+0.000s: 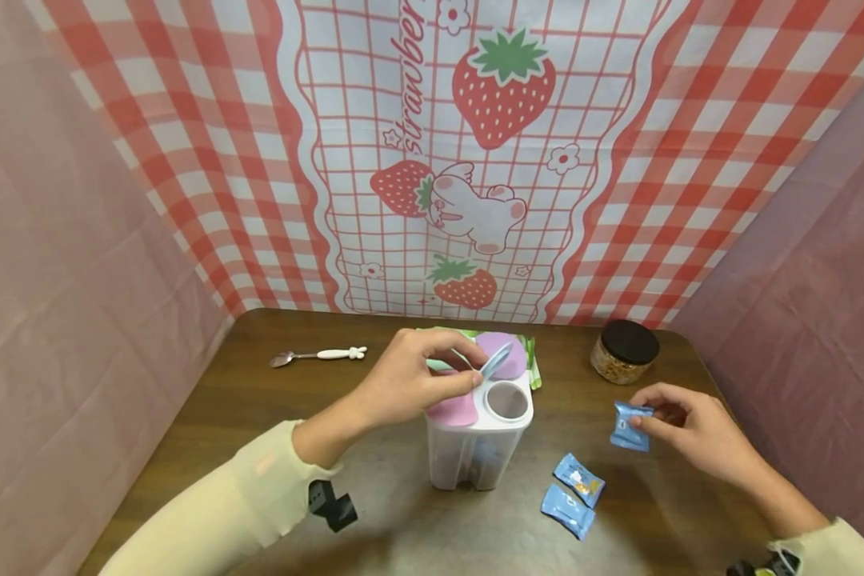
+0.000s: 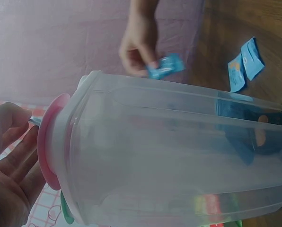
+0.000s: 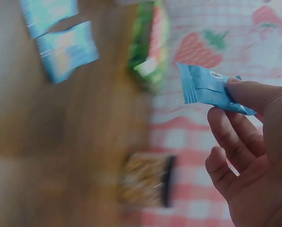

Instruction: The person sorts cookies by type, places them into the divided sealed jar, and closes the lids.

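Note:
A clear plastic storage box (image 1: 446, 460) with a white top stands upright mid-table. Its flip lids are pink (image 1: 452, 410), purple (image 1: 513, 362), green and light blue. My left hand (image 1: 410, 376) pinches the raised light blue lid (image 1: 497, 362), and the round opening (image 1: 507, 401) beneath it is uncovered. Blue packets (image 2: 245, 125) show through the wall low in the box. To the right of the box, my right hand (image 1: 698, 428) pinches a small blue packet (image 3: 209, 87) between thumb and fingers, above the table. Two more blue packets (image 1: 579, 478) (image 1: 567, 512) lie before it.
At the back right stands a jar (image 1: 622, 352) with a black lid and light brown contents. A spoon (image 1: 320, 354) with a white handle lies at the back left. Green packaging (image 3: 149, 47) is behind the box. A strawberry-print cloth (image 1: 432, 160) hangs along the table's back edge.

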A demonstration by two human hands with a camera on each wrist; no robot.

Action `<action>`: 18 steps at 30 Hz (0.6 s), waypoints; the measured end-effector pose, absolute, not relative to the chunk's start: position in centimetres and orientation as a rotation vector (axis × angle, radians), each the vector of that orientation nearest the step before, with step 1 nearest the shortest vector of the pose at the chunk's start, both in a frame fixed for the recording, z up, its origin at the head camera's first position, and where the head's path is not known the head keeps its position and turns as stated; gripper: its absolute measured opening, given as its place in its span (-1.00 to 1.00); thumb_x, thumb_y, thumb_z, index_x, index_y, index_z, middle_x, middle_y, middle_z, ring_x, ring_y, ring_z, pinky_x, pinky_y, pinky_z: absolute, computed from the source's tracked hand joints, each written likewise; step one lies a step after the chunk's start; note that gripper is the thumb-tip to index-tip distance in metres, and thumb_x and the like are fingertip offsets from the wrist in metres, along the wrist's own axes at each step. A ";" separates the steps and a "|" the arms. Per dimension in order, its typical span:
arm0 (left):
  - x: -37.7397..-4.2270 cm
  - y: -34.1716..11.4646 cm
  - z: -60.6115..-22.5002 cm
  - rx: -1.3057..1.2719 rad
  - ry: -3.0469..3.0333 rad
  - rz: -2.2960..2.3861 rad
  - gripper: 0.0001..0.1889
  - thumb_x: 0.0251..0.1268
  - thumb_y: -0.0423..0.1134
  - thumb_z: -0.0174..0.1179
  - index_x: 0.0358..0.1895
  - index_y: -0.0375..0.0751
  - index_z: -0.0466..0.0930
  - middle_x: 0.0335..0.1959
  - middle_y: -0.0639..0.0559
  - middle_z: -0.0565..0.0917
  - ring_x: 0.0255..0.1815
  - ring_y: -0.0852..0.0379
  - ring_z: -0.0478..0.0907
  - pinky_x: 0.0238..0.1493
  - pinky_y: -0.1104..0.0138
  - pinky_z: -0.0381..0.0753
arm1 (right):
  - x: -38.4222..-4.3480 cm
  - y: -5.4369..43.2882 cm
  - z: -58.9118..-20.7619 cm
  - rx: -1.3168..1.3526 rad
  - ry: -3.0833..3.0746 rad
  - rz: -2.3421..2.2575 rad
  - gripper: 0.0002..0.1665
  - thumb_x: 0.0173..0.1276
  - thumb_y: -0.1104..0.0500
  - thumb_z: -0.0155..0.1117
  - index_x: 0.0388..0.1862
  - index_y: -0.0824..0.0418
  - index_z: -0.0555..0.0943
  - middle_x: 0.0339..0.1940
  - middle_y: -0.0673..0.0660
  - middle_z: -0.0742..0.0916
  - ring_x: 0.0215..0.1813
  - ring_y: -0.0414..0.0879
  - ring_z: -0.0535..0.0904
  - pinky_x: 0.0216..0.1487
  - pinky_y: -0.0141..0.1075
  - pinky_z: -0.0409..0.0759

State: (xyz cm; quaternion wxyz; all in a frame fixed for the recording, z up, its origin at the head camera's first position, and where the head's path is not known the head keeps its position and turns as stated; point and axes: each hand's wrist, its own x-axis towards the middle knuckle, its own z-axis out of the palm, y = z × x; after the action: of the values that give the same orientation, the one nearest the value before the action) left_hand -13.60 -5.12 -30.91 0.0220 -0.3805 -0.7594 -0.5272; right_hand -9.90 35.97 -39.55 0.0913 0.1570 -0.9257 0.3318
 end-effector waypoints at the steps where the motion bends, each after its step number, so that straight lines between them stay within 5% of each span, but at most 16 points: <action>1: -13.6 -5.1 -30.9 -1.180 -2.352 -1.633 -0.85 0.22 -0.39 0.41 -0.16 -0.19 0.77 -0.20 0.03 0.81 -0.22 0.23 0.77 -0.22 0.29 0.80 | -10.1 35.5 -38.8 0.471 -2.727 0.988 -0.73 0.24 0.25 0.55 -0.16 -0.03 0.71 -0.41 -0.13 0.75 -0.44 -0.31 0.59 -0.49 -0.43 0.54; 18: -13.7 -5.2 -31.1 -1.193 -2.322 -1.643 -0.85 0.21 -0.40 0.40 -0.16 -0.21 0.76 -0.19 0.00 0.80 -0.22 0.23 0.76 -0.20 0.29 0.81 | -10.3 25.5 -29.5 0.860 -2.306 1.302 -0.56 0.09 0.60 0.48 -0.13 0.22 0.65 -0.26 0.01 0.73 -0.31 -0.26 0.69 -0.33 -0.48 0.69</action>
State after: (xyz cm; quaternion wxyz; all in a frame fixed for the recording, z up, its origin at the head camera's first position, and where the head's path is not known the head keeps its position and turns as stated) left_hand -13.65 -5.19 -31.06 0.0285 -0.3866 -0.7526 -0.5323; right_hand -10.31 25.48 -29.52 0.1776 0.3040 -0.8151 0.4600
